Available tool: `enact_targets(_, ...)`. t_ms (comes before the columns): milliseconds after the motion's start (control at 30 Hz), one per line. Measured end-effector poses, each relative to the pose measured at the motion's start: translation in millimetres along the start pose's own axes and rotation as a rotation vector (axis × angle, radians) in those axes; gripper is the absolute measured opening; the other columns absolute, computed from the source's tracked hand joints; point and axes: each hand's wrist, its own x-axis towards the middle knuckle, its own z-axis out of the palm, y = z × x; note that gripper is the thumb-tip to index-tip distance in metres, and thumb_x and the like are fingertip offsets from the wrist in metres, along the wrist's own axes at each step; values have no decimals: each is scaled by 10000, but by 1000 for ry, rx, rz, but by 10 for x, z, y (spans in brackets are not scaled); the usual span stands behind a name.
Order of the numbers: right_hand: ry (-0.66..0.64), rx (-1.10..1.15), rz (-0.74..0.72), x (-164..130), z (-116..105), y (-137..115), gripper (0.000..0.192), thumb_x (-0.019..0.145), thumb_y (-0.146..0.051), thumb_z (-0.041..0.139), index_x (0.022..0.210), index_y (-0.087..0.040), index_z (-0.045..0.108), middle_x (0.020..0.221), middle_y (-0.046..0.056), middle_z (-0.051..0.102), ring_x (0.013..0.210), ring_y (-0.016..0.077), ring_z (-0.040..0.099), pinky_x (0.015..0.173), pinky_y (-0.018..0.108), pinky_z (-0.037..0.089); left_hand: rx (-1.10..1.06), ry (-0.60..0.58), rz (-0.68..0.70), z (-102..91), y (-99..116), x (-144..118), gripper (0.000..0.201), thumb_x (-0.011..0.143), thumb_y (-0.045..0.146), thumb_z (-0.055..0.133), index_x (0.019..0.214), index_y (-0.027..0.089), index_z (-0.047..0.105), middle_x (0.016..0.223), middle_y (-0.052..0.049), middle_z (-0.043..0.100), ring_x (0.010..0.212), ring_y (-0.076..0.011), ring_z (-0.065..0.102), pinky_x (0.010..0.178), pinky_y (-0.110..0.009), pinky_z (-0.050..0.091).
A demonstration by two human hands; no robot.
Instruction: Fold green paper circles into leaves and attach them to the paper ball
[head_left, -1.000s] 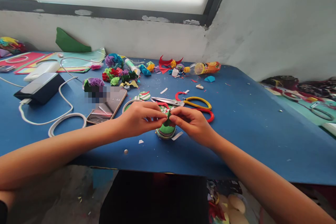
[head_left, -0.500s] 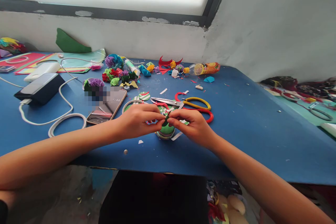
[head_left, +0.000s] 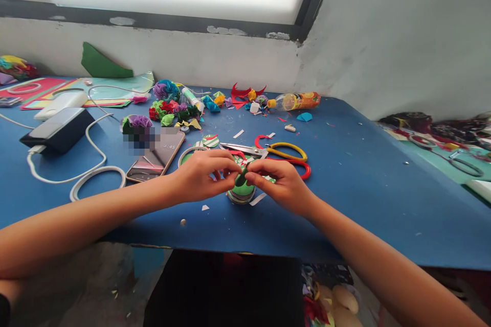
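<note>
Nearest the camera, two bare forearms reach in from the lower corners and meet over the near part of a blue table point(head_left: 364, 199). The left hand point(head_left: 199, 176) is curled, its fingertips pinched together on a small dark green paper piece point(head_left: 241, 178); the right hand point(head_left: 284, 184) is closed the same way, thumb and forefinger gripping the other side of that piece, so both hands touch at the fingertips. The piece sits just above a stack of round green paper discs point(head_left: 241, 192) resting on the table right under the hands. White paper scraps point(head_left: 258, 199) lie beside the stack. Just behind the hands lie scissors point(head_left: 276, 152) with yellow and red handles, blades pointing left. Left of them a smartphone point(head_left: 157, 158) lies flat, near a coiled white cable point(head_left: 95, 176) that runs to a dark power bank point(head_left: 57, 130). Farther back, a cluster of coloured paper flowers point(head_left: 172, 104), a glue tube point(head_left: 192, 98), red paper cut-outs point(head_left: 245, 93) and a plastic bottle point(head_left: 293, 100) lying on its side. Sheets of coloured paper point(head_left: 76, 93) lie at the far left, against the grey wall point(head_left: 383, 36).
</note>
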Motion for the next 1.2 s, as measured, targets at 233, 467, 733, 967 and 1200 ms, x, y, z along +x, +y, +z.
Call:
enact_targets(233,41,64,38,-7,15,9,121,819,-258,555,835,-153,611,739,20,637,668,97,581,604,196,483,-115,-29,-111,-11,-13,3,115,800,192,570,829,124,657,734,-42,611,622,-59,544,508,-125,487)
enact_targets(467,75,74,48,-1,22,-13,118,808,-262,566,824,-152,605,724,22,636,636,98,581,582,210,480,-109,30,-180,-9,11,6,101,793,190,569,792,133,652,727,-29,616,624,-58,531,503,-120,472)
enact_targets(733,84,147,88,-6,18,-6,137,804,-284,569,829,-151,593,760,33,635,642,102,591,596,225,502,-241,-42,-290,-37,35,16,163,826,239,535,822,131,658,779,-46,612,644,-63,545,451,-106,441)
enact_targets(967,57,155,78,1,24,17,104,807,-248,567,833,-150,588,735,20,629,670,98,601,624,212,503,-217,-67,-477,-13,44,29,192,755,327,627,816,146,619,782,-18,605,670,-67,538,512,-126,441)
enact_targets(1200,57,152,65,-5,30,36,132,817,-265,554,877,-155,594,745,28,635,676,109,608,632,232,514,-339,-56,-616,-13,-7,32,401,682,391,692,970,163,532,885,-29,572,677,-76,542,469,-130,422)
